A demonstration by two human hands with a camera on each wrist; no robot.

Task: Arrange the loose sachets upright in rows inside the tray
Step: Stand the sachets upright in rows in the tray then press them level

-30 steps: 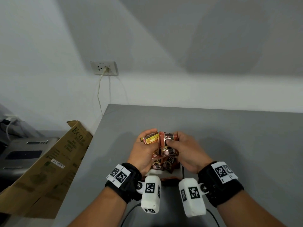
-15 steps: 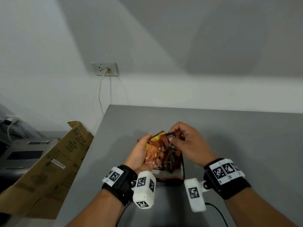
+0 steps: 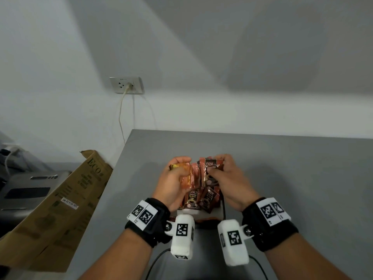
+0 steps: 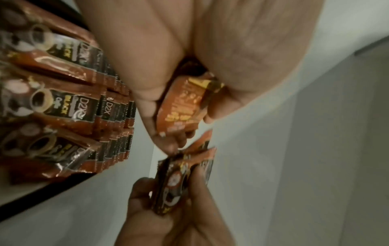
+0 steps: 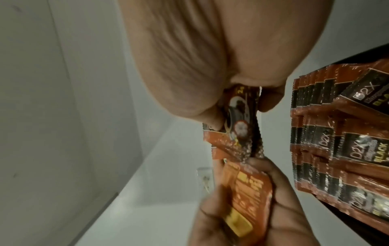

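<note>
Both hands are raised over the tray (image 3: 201, 213), each holding sachets. My left hand (image 3: 175, 178) grips an orange sachet (image 3: 184, 174) (image 4: 181, 106) (image 5: 248, 191) between thumb and curled fingers. My right hand (image 3: 224, 174) pinches a small stack of brown-and-black sachets (image 3: 211, 168) (image 4: 176, 179) (image 5: 240, 126). The two bundles touch end to end. In the tray, rows of brown sachets (image 3: 198, 199) (image 4: 63, 106) (image 5: 341, 149) stand upright, packed close. The hands and wrist cameras hide most of the tray.
The grey table (image 3: 282, 168) runs back to a white wall. A cardboard box (image 3: 60, 199) leans off the table's left edge. A wall socket (image 3: 127, 85) with a cord is at the back left. Black cables (image 3: 159, 259) trail from the wrist cameras.
Both hands have drawn closer together again, with the orange sachet turned flatter in the left hand. The right hand keeps its hold on the brown sachets.
</note>
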